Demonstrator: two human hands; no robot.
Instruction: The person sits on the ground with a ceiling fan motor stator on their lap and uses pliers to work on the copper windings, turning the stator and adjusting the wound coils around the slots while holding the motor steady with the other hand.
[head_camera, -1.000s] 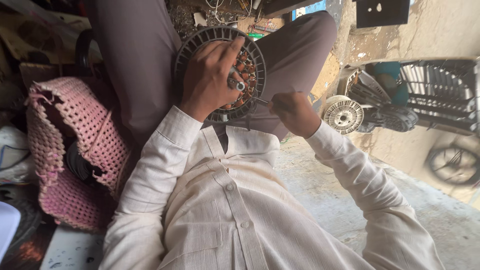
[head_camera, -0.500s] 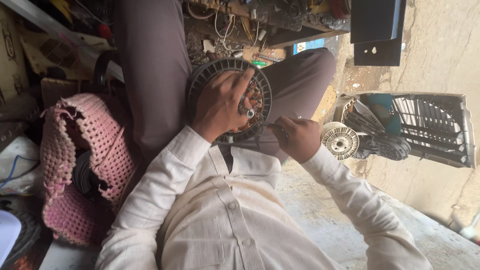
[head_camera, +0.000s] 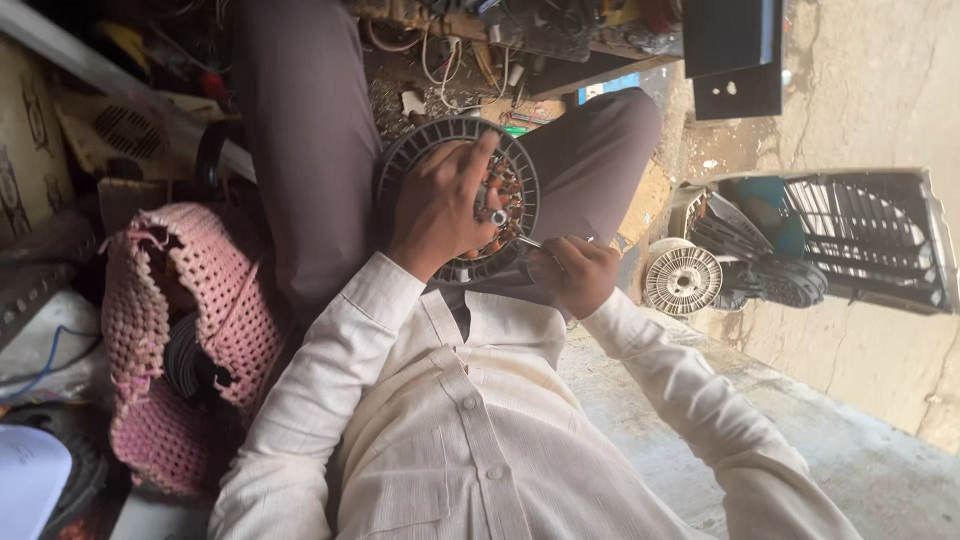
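A round black fan motor (head_camera: 520, 185) with copper windings rests on my lap between my knees. My left hand (head_camera: 435, 210), a ring on one finger, lies over its face and holds it, the index finger stretched toward the far rim. My right hand (head_camera: 580, 275) is closed on a thin metal tool (head_camera: 528, 241) whose tip meets the motor's near right edge, next to my left fingers. The windings under my left palm are hidden.
A pink woven bag (head_camera: 170, 350) lies at my left. A white ribbed rotor (head_camera: 683, 280) and a black fan grille (head_camera: 860, 235) sit on the concrete floor at right. A cluttered bench with wires (head_camera: 520, 35) stands beyond my knees.
The view has shifted slightly. My left hand stays on the motor with little change. My right hand has moved in closer to the motor's edge with the tool.
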